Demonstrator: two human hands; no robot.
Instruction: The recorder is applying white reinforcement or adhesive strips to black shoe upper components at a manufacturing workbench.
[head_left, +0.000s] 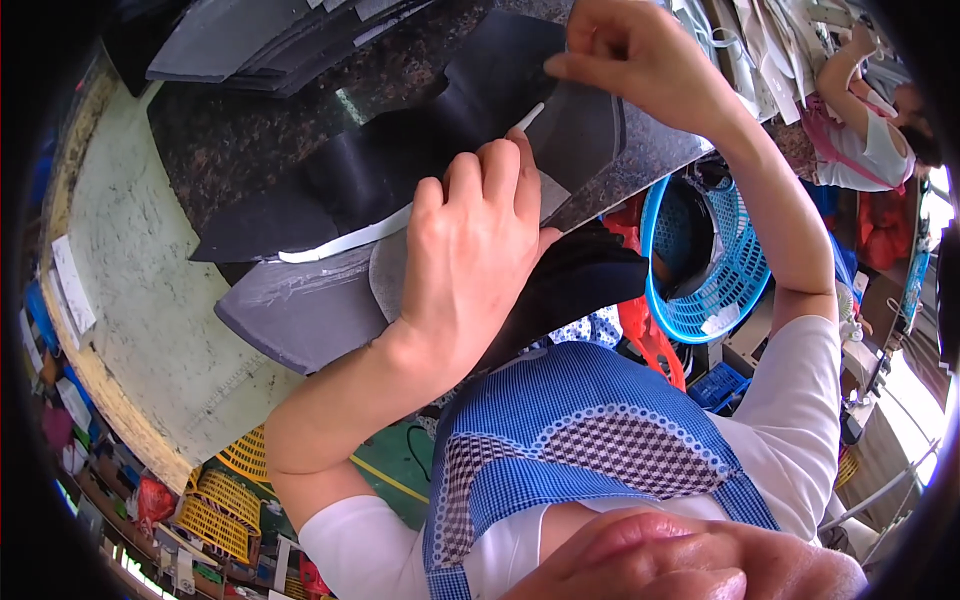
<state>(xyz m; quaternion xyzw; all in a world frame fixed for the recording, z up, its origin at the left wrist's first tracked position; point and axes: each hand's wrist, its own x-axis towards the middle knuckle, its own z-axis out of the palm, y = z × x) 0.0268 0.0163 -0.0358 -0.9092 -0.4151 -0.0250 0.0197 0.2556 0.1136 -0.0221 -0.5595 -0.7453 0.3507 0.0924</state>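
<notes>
My left hand (465,240) lies with bent fingers over the near edge of a dark, flexible black sheet (370,165), its thumb toward me. Along that edge a narrow white strip (345,241) runs under the hand. A thin white tip (533,116) sticks out past the fingers; whether it belongs to the strip, I cannot tell. Beneath lie flat grey pieces (300,305). My right hand (635,65) is raised at the sheet's far right end, thumb and fingers curled together; what they pinch, if anything, is too small to make out.
The sheet rests on a dark speckled slab (185,150) on a pale worktable (125,240). Grey pieces (235,45) are stacked at the far left. A blue basket (715,290) stands to the right, yellow baskets (220,510) below left. Another person (860,140) sits far right.
</notes>
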